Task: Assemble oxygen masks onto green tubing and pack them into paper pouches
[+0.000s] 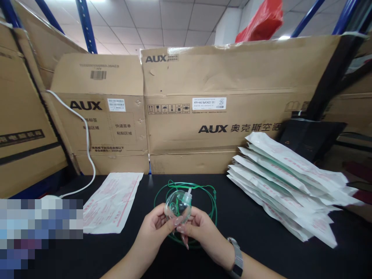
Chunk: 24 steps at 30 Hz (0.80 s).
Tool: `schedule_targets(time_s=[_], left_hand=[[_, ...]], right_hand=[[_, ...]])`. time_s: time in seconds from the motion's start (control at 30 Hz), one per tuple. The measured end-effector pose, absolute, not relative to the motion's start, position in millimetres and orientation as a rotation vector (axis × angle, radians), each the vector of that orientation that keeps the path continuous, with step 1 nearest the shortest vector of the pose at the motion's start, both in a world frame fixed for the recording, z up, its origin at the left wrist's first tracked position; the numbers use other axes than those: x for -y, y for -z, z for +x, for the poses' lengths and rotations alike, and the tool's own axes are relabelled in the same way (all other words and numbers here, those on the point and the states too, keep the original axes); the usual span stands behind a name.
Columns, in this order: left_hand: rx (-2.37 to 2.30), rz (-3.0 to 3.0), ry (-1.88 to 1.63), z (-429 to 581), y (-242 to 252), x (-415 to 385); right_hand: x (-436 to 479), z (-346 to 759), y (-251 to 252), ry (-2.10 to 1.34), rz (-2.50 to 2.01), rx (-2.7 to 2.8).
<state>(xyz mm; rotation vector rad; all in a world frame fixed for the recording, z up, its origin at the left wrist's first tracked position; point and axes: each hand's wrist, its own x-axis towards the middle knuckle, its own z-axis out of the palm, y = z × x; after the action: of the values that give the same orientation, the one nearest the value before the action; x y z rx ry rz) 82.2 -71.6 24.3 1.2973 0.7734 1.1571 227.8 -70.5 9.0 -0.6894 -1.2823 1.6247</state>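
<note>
Between my two hands is a clear oxygen mask [171, 198] with a green-tinted connector [187, 198] at its upper right. My left hand [155, 224] grips the mask's left side, thumb on the near edge. My right hand [200, 226] pinches its right side, thumb close to the left one; a watch sits on that wrist. Green tubing [214, 205] lies in loose coils on the black table, behind and around the mask. A green strap runs across the top of the coils. My fingers cover the mask's lower part.
A white printed pouch [112, 201] lies flat at the left. Several similar pouches [281, 186] are stacked on the right. Cardboard panels [183, 135] wall off the back of the black table [139, 255]. A white cable [90, 155] hangs down at the left, and a dark box [310, 135] stands behind the stack.
</note>
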Motion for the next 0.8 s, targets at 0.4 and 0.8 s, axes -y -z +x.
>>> schedule_targets(time_s=[0.4, 0.8], left_hand=[[-0.732, 1.234, -1.137, 82, -28, 74], [-0.723, 1.309, -1.06, 78, -36, 75]], right_hand=[[72, 226, -9, -1.655, -0.669, 1.263], [73, 237, -24, -1.548, -0.61, 1.304]])
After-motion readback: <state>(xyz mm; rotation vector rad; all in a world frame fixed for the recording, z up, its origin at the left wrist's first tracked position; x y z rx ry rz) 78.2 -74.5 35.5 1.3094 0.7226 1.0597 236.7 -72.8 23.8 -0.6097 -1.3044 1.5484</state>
